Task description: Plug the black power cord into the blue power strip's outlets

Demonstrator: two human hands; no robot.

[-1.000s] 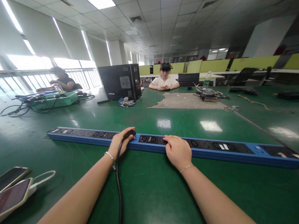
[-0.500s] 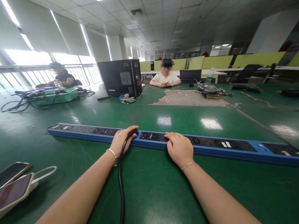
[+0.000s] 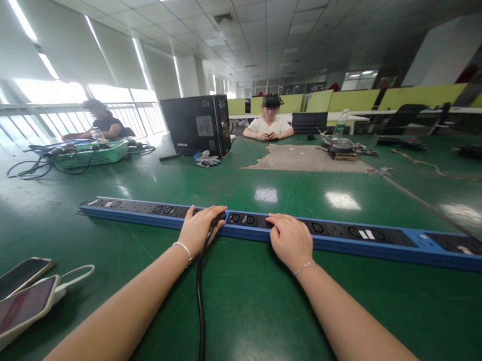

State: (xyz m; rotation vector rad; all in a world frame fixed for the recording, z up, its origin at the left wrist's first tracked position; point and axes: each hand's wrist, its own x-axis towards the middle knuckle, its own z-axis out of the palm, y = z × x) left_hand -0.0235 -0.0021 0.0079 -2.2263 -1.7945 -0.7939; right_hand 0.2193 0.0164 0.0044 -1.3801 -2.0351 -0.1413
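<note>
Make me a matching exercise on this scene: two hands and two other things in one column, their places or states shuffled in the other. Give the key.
1. Left hand
2. Right hand
3. Pale-edged phone
4. Basket

A. Green, left of the black computer case
B. Fingers on the power strip, right of the plug
C. Holding a black plug
D. Near left, joined to a white cable

Pairs: 1-C, 2-B, 3-D, 4-A.

Own hands (image 3: 196, 231), two; blue power strip (image 3: 253, 235), one. Phones (image 3: 9, 313), two, at 8 o'clock; green basket (image 3: 101, 159), one, 9 o'clock.
</note>
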